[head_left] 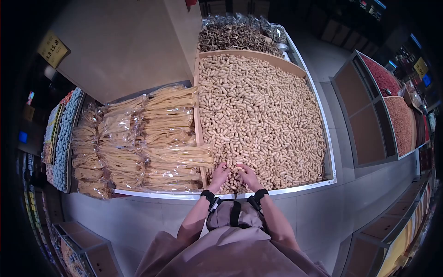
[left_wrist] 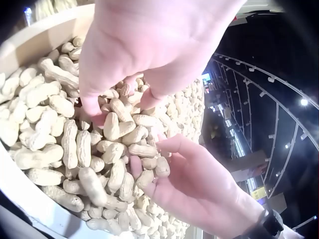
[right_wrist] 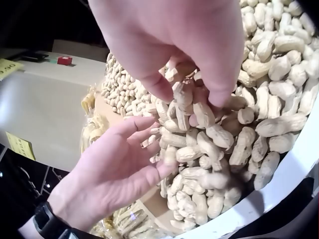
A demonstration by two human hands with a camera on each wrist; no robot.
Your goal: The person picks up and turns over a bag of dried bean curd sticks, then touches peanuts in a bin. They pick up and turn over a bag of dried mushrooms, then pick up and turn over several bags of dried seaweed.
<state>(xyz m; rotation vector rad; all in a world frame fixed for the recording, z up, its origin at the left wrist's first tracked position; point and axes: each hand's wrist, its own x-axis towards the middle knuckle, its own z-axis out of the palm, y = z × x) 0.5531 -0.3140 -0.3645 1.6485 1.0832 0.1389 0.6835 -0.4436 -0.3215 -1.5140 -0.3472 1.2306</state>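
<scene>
Shop floor [head_left: 318,207], tiled, dark beyond; display bin with white front rim [head_left: 295,189] before the person. Peanuts [head_left: 263,115] fill the bin in a loose heap; a wooden divider [head_left: 197,131] separates them from bagged strips [head_left: 170,120].

Both hands are at the near left corner, fingertips among the peanuts. Right hand [head_left: 249,178]: fingers curled round a few peanuts. Left hand [head_left: 220,177]: thumb and fingers apart; tips partly buried, so cannot tell whether they pinch anything.

Risks, judged from the layout:
1. Slump. Shells are unbonded; digging at the base could let those above roll over the fingers.
2. Spill. Work is close to the rim; an outward sweep could tip shells to the floor.
3. Dropped shells. Gaps between fingers could leak a handful if lifted loosely.
4. Snag. One bag overhangs the divider near the left hand; a sideways knock could shift it.
</scene>
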